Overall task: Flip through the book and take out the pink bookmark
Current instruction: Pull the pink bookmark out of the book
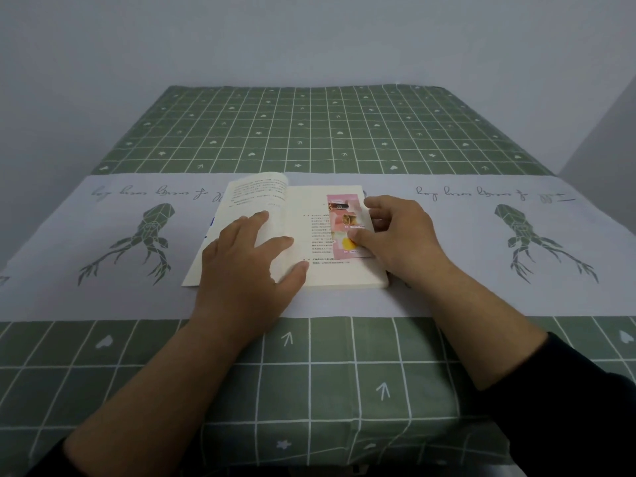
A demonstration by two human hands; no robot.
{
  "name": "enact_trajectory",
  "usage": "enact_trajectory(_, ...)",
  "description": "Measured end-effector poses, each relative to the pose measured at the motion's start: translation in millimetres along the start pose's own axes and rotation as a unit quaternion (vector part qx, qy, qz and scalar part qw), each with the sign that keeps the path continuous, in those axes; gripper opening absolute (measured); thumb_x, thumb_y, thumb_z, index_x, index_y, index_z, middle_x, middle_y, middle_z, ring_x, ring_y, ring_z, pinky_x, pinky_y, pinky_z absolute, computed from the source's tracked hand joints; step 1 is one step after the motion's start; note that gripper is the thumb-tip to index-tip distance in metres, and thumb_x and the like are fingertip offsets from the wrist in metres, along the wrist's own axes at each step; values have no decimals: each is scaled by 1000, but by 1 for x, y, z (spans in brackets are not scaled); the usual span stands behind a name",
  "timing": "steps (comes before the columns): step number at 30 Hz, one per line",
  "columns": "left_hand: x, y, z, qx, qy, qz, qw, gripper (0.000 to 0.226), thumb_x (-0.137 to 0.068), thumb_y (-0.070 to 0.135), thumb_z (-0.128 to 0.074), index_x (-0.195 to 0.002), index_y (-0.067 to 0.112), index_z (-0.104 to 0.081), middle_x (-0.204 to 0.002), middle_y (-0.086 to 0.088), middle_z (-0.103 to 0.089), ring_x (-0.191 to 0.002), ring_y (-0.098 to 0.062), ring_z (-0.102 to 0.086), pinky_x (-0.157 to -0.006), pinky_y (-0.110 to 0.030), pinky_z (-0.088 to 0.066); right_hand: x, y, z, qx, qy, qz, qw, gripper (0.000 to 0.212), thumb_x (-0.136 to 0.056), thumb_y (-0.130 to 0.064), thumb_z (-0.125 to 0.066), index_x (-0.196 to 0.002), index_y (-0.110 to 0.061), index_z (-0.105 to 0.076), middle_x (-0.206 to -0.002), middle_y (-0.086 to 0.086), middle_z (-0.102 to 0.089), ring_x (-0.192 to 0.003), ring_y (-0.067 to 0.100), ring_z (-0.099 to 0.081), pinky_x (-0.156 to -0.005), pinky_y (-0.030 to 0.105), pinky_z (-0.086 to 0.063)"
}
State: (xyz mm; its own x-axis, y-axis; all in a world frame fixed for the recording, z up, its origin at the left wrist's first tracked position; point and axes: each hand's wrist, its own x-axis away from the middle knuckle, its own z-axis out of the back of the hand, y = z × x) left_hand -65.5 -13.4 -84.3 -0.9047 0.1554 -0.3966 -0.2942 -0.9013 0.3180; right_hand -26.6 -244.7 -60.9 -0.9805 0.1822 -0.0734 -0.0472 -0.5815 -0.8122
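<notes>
Pressing down with my left hand [246, 258], I keep the open cream-paged paperback book [292, 235] flat on the tabletop [309, 373]. That hand lies palm down over the lower part of the left page, fingers spread and flat, clamped on nothing; the thumb reaches across the gutter onto the right page. Above my fingers, the top left leaf arches up a little, its printed lines showing.

The pink illustrated paper bookmark [344, 223] lies lengthwise on the right page, near the outer edge and beside the column of print. My right hand [401, 235] comes in from the right over that edge. Its thumb rests on the lower part of the bookmark, and the other fingers curl at the strip's outer side. Whether this grip has actually closed on the strip or only touches it, I cannot tell, since the fingers hide its right edge.

The book rests on a pale lavender band [103, 297] of the tablecloth, printed with green geometric antlered figures and a line of cursive script. On either side of the band, the cloth is green with a white grid and small hearts, stars and arrows. Dark sleeves cover both my forearms near the lower corners.
</notes>
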Motion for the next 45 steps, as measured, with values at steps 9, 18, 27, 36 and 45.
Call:
enact_trajectory(9,0,-1,-2,3,11,-2,1000,48,-83,60,-55,-118,29,-69,-149,-4,-47,-137,-28,-39,-106,-53,-32,-4,8,4,-60,12,-16,998,44,-90,-4,-73,-128,-26,-71,-93,-14,-68,-71,0,-71,-66,30,-64)
enact_trajectory(18,0,-1,-4,3,14,-4,1000,51,-83,62,-52,-119,29,-69,-150,-3,-46,-138,-28,-37,-108,-53,-31,-4,12,3,-73,47,-9,996,47,-91,4,-66,-100,-42,-71,-99,-2,-70,-62,7,-74,-49,12,-50)
enact_trajectory(27,1,4,3,-35,-16,7,999,86,-67,94,-40,-123,33,-63,-154,-3,-40,-140,-27,-33,-109,-53,-28,-7,14,6,-40,59,-21,997,48,-79,11,-65,-115,-20,-77,-123,-2,-66,-99,21,-66,-80,31,-60)
enact_trajectory(36,2,5,3,-29,-3,7,1000,87,-62,93,-51,-122,31,-65,-153,-4,-42,-139,-27,-35,-108,-53,-30,0,13,7,100,71,40,992,26,-82,-11,-59,-98,-13,-79,-120,3,-66,-108,26,-61,-90,36,-51)
enact_trajectory(45,1,3,0,-32,5,11,999,86,-63,93,-50,-121,31,-65,-152,-5,-42,-138,-28,-36,-107,-55,-32,2,15,8,248,55,54,966,30,-101,-30,-52,-112,-16,-77,-148,2,-57,-130,36,-46,-101,41,-37)
